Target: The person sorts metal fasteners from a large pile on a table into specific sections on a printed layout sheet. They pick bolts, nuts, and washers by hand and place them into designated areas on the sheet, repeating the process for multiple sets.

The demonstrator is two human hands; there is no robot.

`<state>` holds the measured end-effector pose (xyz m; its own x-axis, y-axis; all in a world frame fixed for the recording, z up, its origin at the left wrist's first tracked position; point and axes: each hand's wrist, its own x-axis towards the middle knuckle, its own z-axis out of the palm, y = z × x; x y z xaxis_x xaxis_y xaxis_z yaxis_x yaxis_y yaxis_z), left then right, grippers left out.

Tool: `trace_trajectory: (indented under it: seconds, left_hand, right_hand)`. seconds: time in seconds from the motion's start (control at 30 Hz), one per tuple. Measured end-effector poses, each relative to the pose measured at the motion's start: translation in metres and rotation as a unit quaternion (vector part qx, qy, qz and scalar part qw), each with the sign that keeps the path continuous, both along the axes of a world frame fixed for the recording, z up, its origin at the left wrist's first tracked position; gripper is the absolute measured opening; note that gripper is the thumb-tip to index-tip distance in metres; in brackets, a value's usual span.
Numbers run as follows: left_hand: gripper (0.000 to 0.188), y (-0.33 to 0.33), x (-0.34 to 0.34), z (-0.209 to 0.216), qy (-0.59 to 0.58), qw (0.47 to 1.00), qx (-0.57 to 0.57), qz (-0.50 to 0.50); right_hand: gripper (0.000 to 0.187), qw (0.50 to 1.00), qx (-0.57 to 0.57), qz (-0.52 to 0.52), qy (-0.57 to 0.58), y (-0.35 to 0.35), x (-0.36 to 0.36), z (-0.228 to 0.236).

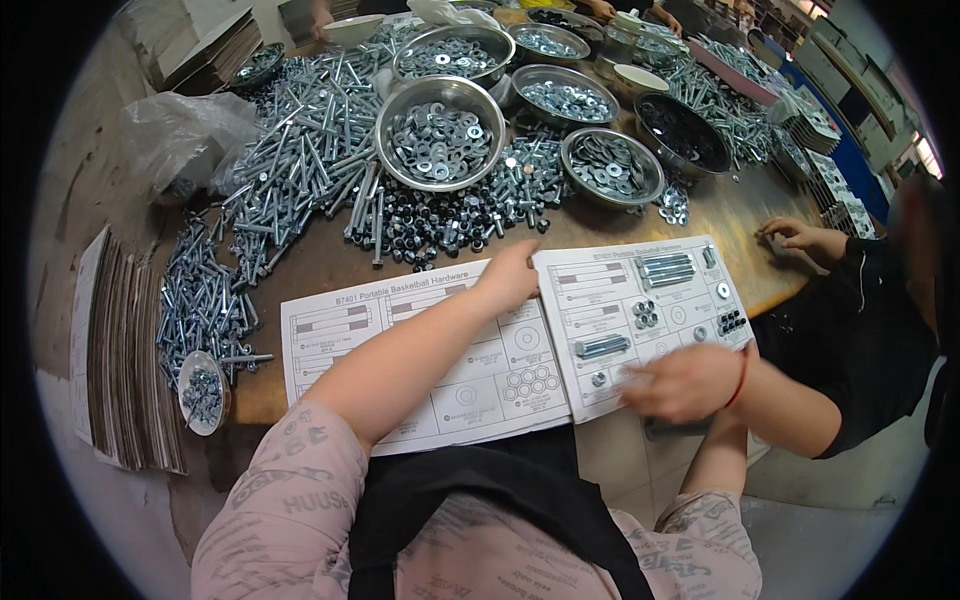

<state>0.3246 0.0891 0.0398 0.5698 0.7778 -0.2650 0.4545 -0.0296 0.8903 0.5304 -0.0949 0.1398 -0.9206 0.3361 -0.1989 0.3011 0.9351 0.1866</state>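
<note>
My left hand reaches across a printed hardware card and grips the upper left corner of a second printed card, fingers closed. This second card carries silver bolts, longer bolts, nuts, black-centred nuts and washers. A co-worker's hand, blurred and with a red wrist cord, hovers over its lower right part. My right forearm passes beneath that co-worker's arm; my right hand is hidden. The first card shows printed outlines only and partly lies under my left forearm.
Heaped bolts and loose nuts cover the table's far side. Metal bowls of washers stand among them. At left are stacked cards and a small white dish. The co-worker's other hand rests at right.
</note>
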Motion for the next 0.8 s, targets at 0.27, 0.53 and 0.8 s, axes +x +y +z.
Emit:
trace_trajectory:
  seconds: [0.27, 0.53, 0.8]
  left_hand:
    - [0.061, -0.001, 0.042, -0.005, -0.106, 0.974, -0.202, -0.016]
    - [0.051, -0.001, -0.011, 0.003, -0.116, 0.986, 0.102, -0.068]
    - [0.032, 0.061, -0.152, 0.000, 0.030, 0.970, 0.228, 0.079]
  right_hand:
    - [0.037, 0.597, 0.724, 0.256, -0.234, -0.042, -0.007, -0.106]
    - [0.035, 0.300, 0.552, 0.483, -0.610, -0.085, 0.024, -0.129]
    - [0.018, -0.155, 0.525, 0.555, -0.626, -0.139, 0.011, -0.166]
